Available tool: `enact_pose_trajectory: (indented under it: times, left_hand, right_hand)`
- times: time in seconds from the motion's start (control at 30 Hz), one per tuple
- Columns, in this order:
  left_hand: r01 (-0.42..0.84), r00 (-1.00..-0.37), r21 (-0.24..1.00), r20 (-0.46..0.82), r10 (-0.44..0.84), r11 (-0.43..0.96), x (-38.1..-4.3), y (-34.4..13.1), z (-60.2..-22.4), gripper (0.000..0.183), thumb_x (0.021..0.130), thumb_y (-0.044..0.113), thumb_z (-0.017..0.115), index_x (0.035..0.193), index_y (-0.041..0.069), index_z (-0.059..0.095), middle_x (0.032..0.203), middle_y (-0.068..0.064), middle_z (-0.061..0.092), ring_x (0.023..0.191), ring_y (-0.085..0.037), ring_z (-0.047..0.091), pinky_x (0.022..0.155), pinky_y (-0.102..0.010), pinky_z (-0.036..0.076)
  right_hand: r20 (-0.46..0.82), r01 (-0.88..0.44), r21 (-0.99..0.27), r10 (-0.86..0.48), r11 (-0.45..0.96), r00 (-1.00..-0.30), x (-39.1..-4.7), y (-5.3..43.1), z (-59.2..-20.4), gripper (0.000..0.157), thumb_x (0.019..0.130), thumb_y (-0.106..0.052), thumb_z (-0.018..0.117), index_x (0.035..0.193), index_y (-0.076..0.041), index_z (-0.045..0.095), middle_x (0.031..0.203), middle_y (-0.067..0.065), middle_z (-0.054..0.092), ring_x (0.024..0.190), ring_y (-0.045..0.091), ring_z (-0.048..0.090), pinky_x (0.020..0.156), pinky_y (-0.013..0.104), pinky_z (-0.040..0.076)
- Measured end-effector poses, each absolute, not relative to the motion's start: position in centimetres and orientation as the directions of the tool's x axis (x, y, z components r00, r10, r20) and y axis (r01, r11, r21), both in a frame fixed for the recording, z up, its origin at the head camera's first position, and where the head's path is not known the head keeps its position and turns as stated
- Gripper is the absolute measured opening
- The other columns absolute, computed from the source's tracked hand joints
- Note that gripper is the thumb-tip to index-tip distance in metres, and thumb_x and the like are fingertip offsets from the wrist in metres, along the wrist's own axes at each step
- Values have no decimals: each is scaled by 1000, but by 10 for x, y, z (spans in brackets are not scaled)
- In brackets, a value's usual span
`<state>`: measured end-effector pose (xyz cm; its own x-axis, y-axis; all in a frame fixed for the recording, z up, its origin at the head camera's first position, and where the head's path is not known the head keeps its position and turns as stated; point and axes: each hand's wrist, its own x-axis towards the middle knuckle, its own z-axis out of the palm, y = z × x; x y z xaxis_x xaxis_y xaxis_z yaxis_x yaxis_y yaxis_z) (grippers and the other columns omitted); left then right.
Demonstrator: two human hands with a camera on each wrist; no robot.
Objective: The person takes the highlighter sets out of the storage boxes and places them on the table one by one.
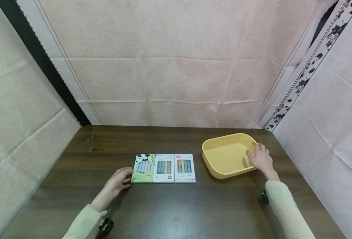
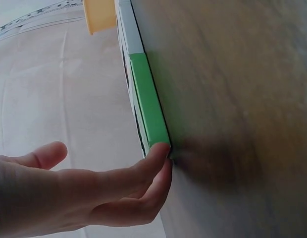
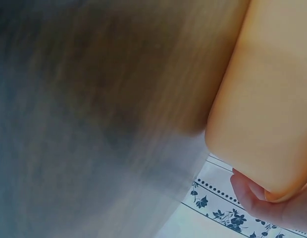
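Three flat boxes of coloured sticks with clear windows lie side by side on the table: a green box (image 1: pixel 142 168) with a cow pattern on the left, a white box (image 1: pixel 164 168) in the middle and another white box (image 1: pixel 184 168) on the right. My left hand (image 1: pixel 118 182) touches the left end of the green box with its fingertips; in the left wrist view the thumb (image 2: pixel 50 154) stands apart from it. To the right is a yellow plastic basket (image 1: pixel 228 157). My right hand (image 1: pixel 262 160) grips its right rim, thumb inside and fingers outside.
The dark wooden table (image 1: pixel 164 212) carries the boxes and the basket. A pale cloth (image 1: pixel 170 83) hangs behind its far edge, with further cloths at both sides. The right-hand cloth has a black floral border (image 1: pixel 302 81).
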<state>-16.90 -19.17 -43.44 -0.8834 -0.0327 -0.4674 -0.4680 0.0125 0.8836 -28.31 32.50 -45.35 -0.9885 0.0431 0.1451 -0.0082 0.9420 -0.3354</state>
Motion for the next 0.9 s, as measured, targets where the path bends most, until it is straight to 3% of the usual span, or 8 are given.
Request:
enact_pose_trajectory:
  times: [0.33, 0.63, 0.9]
  left_hand:
    - [-455, -890, 891, -455, -30, 4, -164, -191, -432, 58, 93, 23, 42, 138, -4, 19, 143, -24, 8, 115, -38, 31, 95, -49, 34]
    - [-433, -901, 899, -435, 3, 66, -160, -189, -424, 52, 93, 21, 39, 137, -3, 27, 137, -24, 28, 116, -39, 36, 92, -48, 37]
    - [-418, -908, 905, -420, 12, 76, -157, -185, -419, 52, 92, 22, 39, 137, -2, 28, 137, -23, 30, 113, -37, 41, 90, -45, 39]
  right_hand:
    - [167, -34, -392, 35, 919, -985, -282, 327, -448, 57, 94, -36, 33, 134, 4, 30, 136, 35, 25, 113, 57, 31, 84, 69, 31]
    - [172, -46, -425, 31, 904, -985, -280, 328, -447, 57, 93, -37, 35, 133, 3, 32, 140, 35, 19, 123, 60, 16, 88, 75, 19]
    - [180, -78, -445, 3, 892, -984, -266, 323, -442, 55, 93, -36, 36, 133, 2, 33, 141, 35, 16, 125, 60, 10, 87, 77, 14]
